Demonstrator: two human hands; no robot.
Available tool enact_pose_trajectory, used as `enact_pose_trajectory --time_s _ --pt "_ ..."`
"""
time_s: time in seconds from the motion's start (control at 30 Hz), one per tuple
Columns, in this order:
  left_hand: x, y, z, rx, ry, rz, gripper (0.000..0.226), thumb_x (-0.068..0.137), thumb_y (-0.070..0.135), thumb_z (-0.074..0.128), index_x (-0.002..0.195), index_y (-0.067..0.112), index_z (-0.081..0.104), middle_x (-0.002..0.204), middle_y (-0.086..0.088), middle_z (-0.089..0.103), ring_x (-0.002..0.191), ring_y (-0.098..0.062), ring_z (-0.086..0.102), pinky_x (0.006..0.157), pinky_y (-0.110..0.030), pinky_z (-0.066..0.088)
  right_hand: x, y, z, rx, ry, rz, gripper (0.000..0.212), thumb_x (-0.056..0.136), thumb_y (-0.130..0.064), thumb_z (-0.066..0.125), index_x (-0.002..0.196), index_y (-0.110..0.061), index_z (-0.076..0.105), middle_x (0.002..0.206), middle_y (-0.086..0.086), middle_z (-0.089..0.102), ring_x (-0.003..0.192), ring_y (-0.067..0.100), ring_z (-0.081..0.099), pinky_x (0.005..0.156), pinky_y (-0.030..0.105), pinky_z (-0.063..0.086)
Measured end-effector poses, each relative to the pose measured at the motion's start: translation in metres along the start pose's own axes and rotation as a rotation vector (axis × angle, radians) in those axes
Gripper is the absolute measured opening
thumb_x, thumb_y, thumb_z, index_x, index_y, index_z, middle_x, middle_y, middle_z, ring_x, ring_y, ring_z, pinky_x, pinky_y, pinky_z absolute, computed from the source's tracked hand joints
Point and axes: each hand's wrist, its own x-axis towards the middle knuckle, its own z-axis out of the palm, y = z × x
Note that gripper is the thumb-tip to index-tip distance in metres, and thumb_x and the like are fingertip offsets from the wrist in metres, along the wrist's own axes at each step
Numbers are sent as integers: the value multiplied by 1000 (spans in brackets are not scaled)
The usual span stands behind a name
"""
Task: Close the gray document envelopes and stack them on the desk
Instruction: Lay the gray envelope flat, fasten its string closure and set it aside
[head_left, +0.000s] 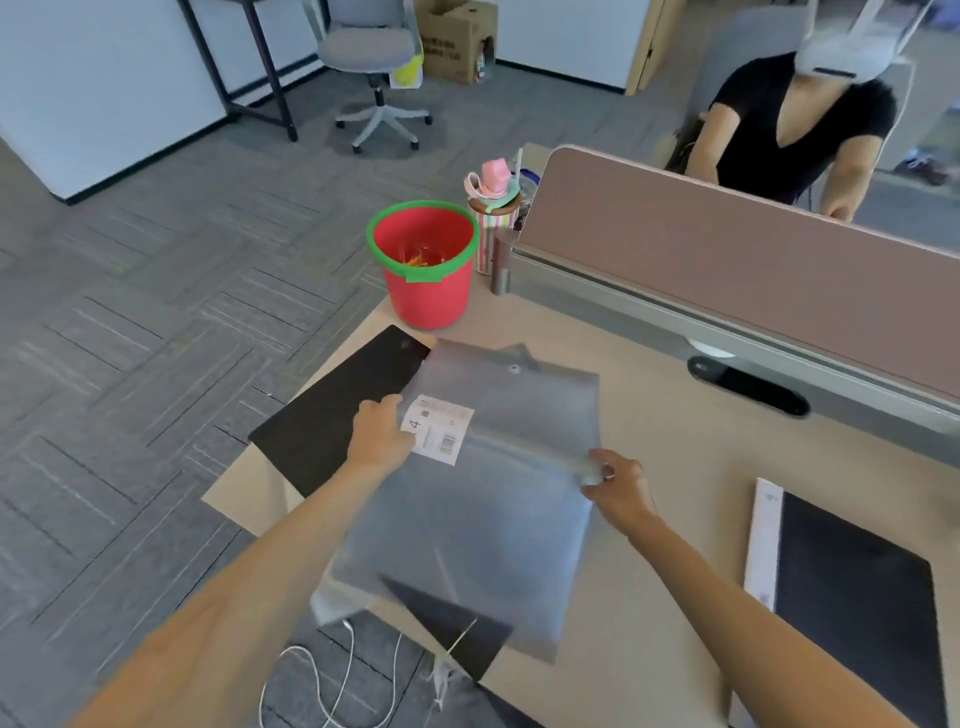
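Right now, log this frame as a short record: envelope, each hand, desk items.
envelope: gray envelope held over the desk, flap up, snap undone
left hand: grip on left edge beside the white label
right hand: grip on right edge at the fold
desk items: red bucket, black mat

Both forearms were bare, no sleeves showing. The left hand (382, 431) and right hand (621, 486) wore nothing.

Bright, even indoor light gives only faint shadows on the worktop (649, 519). Wide-angle distortion bends the edges. The gray envelope (478, 519) shows motion blur, and the whole frame is soft.
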Motion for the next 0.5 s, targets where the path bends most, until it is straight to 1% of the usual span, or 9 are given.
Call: enact_pose_trajectory --time_s 0.03,0.07,0.13,0.17,0.23,0.33,0.4,0.43,0.5 --pt "-5 6 -5 75 33 81 61 87 14 65 142 16 38 133 -17 42 117 -32 48 82 -33 45 0 -2 -7 -68 19 -54 51 78 -2 68 127 -11 58 104 13 56 76 23 57 47 7 42" --pt "-11 13 -9 134 70 160 62 86 13 66 141 17 38 129 -17 43 114 -31 47 81 -34 45 0 -4 -15 -116 40 -103 52 79 -4 68 129 -10 56 112 16 55 84 27 59 56 7 45" --pt "-23 29 -19 189 136 275 63 86 9 64 142 19 36 121 -15 42 108 -30 48 80 -35 49 -3 -13 -35 -187 102 -186 50 82 -4 66 131 -6 54 118 21 51 92 34 60 75 26 50" --pt "-31 41 -25 211 170 309 64 86 7 64 142 18 36 120 -15 42 106 -29 49 80 -36 50 -7 -17 -47 -223 144 -224 47 84 -4 65 130 -5 54 118 23 49 93 36 59 78 32 49" --pt "-44 64 -34 249 252 364 57 86 6 63 138 15 41 121 -15 42 106 -29 51 75 -34 48 -17 -26 -74 -298 240 -330 38 88 -6 61 126 -5 56 116 22 48 90 38 59 75 38 51" --pt "-58 97 -43 267 359 451 31 87 11 64 117 13 55 118 -13 46 100 -29 55 69 -29 41 -30 -30 -114 -415 384 -462 28 89 -8 61 117 -8 58 109 19 47 92 36 53 64 35 45" --pt "-63 121 -43 263 408 496 18 87 16 65 102 15 55 111 -11 47 94 -27 55 68 -29 45 -34 -30 -141 -448 469 -544 26 85 -3 65 110 -4 61 105 21 47 96 39 49 66 36 43" --pt "-66 134 -41 225 425 511 15 88 18 65 97 17 53 109 -10 47 93 -25 54 69 -29 47 -37 -29 -153 -440 491 -580 25 83 -2 66 107 -1 61 106 22 49 96 40 50 68 37 45" --pt "-65 155 -34 68 437 511 14 88 17 65 91 18 51 110 -9 44 94 -22 49 75 -29 49 -45 -27 -176 -381 477 -626 21 85 -6 65 104 -4 57 105 16 56 90 37 56 70 42 50"
